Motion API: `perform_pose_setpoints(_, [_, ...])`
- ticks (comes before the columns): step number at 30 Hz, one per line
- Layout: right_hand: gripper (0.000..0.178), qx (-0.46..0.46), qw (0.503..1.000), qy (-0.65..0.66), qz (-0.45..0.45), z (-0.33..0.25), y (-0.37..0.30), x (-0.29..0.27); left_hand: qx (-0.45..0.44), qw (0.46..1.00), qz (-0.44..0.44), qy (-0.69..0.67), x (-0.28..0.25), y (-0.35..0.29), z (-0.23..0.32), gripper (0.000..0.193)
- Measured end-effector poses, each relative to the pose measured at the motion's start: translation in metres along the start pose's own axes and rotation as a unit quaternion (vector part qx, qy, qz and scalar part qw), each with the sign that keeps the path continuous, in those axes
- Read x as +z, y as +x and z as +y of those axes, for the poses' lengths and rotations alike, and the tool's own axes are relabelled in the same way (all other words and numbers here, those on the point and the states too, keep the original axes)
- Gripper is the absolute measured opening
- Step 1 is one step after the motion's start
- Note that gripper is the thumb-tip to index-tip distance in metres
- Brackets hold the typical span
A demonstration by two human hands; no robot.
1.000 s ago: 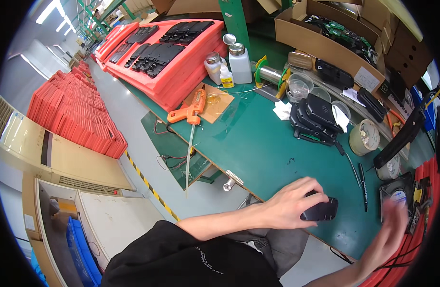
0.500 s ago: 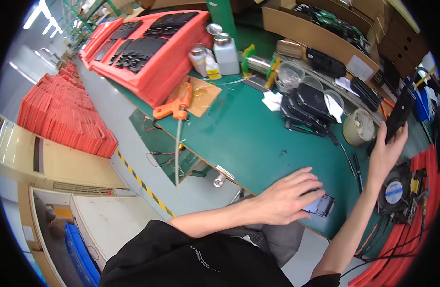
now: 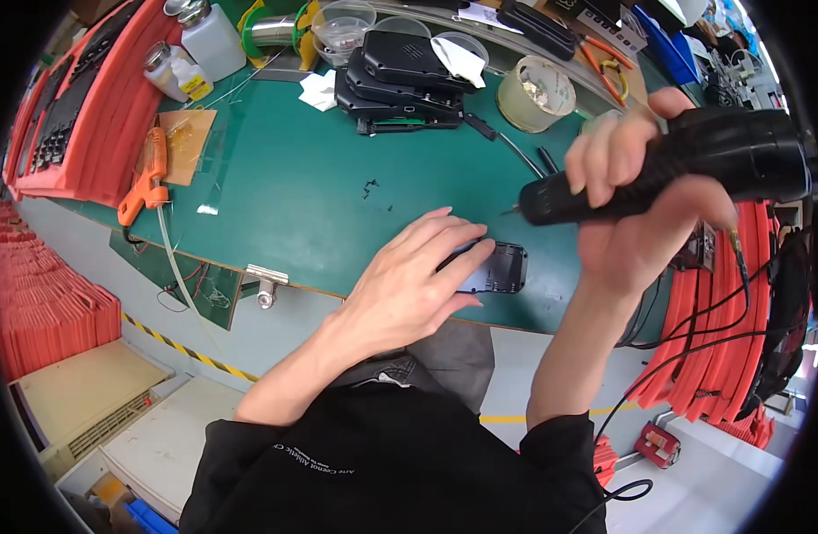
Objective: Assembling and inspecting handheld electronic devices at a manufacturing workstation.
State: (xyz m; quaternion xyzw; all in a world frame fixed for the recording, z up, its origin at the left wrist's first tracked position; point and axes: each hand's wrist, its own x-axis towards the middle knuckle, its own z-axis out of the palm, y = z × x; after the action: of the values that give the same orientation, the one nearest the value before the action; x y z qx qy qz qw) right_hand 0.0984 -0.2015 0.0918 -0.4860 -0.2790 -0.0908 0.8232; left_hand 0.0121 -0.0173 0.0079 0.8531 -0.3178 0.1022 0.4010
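Note:
My right hand [image 3: 624, 191] is wrapped round a black electric screwdriver [image 3: 747, 156], raised above the right side of the bench, its thin bit pointing left. A small black device housing [image 3: 507, 269] lies flat near the bench's front edge. My left hand [image 3: 418, 271] covers its left part, fingers curved over it and thumb at the near side, holding it against the green mat [image 3: 275, 196]. The fingers hide much of the housing. A few tiny dark screws [image 3: 370, 188] lie loose to the left, beyond my left hand.
Stacked black device housings [image 3: 400, 84] stand at the back, beside a round tub [image 3: 535, 93]. An orange glue gun [image 3: 149, 182] lies at left, near white bottles [image 3: 211, 40] and red foam trays [image 3: 97, 98]. Orange-handled pliers [image 3: 609, 67] lie at back right. A cable [image 3: 738, 267] hangs at right.
My right hand has brought the screwdriver from the far right edge nearer, turning it from upright to nearly level. The view has swung right; my left hand stays on the housing.

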Motion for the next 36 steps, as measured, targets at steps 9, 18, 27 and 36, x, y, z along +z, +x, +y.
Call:
perform_pose_setpoints(9, [0.112, 0.046, 0.982, 0.174, -0.055, 0.052, -0.006, 0.037, -0.007, 1.000, -0.007, -0.013, -0.001, -0.004, 0.002, 0.056])
perform_pose_setpoints(18, [0.106, 0.039, 0.980, 0.188, -0.057, 0.064, -0.012, 0.041, 0.002, 1.000, 0.020, -0.018, -0.001, -0.003, -0.001, 0.053])
perform_pose_setpoints(27, [0.081, -0.047, 0.990, 0.123, -0.056, -0.014, -0.021, 0.035, -0.079, 0.961, 0.186, -0.189, -0.006, -0.010, -0.018, 0.034])
perform_pose_setpoints(36, [0.079, -0.025, 0.990, 0.136, -0.042, -0.011, -0.031, 0.028, -0.114, 0.954, 0.211, -0.179, -0.006, -0.004, -0.012, 0.031])
